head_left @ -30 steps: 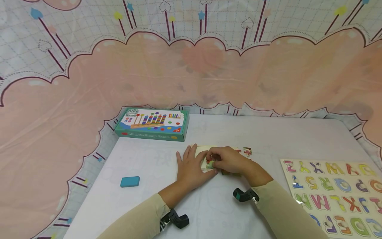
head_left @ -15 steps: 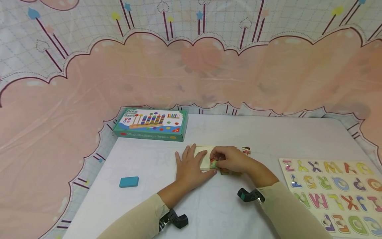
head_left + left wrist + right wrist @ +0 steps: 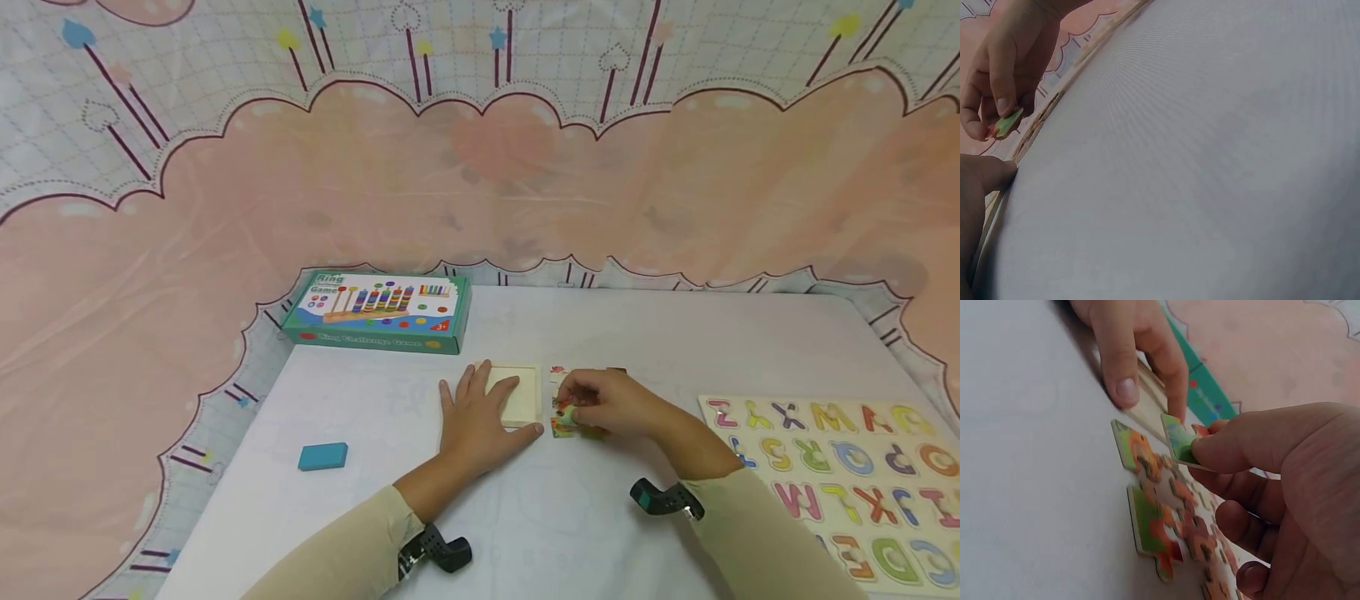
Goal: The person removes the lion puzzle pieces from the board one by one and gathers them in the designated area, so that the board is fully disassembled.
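My left hand (image 3: 480,425) rests with spread fingers on a shallow wooden puzzle tray (image 3: 531,417), its thumb along the near edge. The tray's pale bottom shows bare beside the fingers. To the right, my right hand (image 3: 618,404) pinches a jigsaw piece (image 3: 1175,439) between thumb and fingers; it is green with some red and is held tilted. Below that hand lie several loose jigsaw pieces (image 3: 1154,528) in green, orange and red, partly hidden by it in the head view. The left wrist view catches the held piece (image 3: 1007,124) above the tray's edge line.
A green ring game box (image 3: 375,312) lies at the back left of the white table (image 3: 360,542). Nearer on the left is a blue block (image 3: 323,457). An alphabet puzzle board (image 3: 825,467) covers the right side, with my right sleeve across its corner.
My right hand has moved right, carrying the jigsaw piece from over the tray to over the loose pieces, uncovering the tray's right side. My left hand has stayed on the tray.
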A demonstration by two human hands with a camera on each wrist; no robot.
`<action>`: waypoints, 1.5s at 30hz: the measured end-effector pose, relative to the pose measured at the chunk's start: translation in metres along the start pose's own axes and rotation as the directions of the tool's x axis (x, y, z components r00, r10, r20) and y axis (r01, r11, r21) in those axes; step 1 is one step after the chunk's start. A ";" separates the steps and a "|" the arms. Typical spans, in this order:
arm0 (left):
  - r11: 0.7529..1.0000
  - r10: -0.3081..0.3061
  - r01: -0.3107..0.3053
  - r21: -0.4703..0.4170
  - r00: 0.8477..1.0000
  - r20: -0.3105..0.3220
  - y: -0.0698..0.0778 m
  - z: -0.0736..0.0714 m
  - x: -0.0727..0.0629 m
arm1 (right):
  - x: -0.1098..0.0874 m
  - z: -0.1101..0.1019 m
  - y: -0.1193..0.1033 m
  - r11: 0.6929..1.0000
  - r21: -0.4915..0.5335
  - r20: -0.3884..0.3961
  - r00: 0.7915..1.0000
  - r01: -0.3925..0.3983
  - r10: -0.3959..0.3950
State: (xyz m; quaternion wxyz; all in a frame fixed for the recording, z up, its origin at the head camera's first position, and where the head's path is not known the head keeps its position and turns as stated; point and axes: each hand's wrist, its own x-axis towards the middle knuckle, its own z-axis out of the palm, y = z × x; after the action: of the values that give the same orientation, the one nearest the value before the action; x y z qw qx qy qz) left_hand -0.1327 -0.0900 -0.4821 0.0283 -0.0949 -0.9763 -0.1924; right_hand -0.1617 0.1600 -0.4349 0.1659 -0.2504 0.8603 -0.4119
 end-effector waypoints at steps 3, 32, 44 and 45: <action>1.000 0.000 0.000 -0.009 1.000 0.003 0.001 0.000 0.000 | -0.006 -0.004 0.004 1.000 -0.016 -0.008 1.000 0.017 -0.017; 1.000 0.001 -0.001 -0.004 1.000 0.007 0.002 -0.001 -0.001 | -0.063 -0.024 0.030 0.985 -0.133 -0.068 0.993 -0.108 0.100; 1.000 0.006 -0.006 -0.001 1.000 0.016 0.002 0.001 0.000 | -0.067 -0.018 0.032 0.981 -0.178 -0.114 0.992 -0.074 0.054; 1.000 0.007 -0.006 -0.003 1.000 0.016 0.001 0.001 0.000 | -0.068 -0.018 0.033 0.982 -0.177 -0.116 0.992 -0.069 0.049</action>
State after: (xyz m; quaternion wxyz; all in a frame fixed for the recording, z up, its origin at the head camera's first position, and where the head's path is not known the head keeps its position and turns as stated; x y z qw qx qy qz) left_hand -0.1324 -0.0882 -0.4827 0.0208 -0.0996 -0.9759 -0.1929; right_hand -0.1247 0.2270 -0.4444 0.1066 -0.2155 0.9090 -0.3405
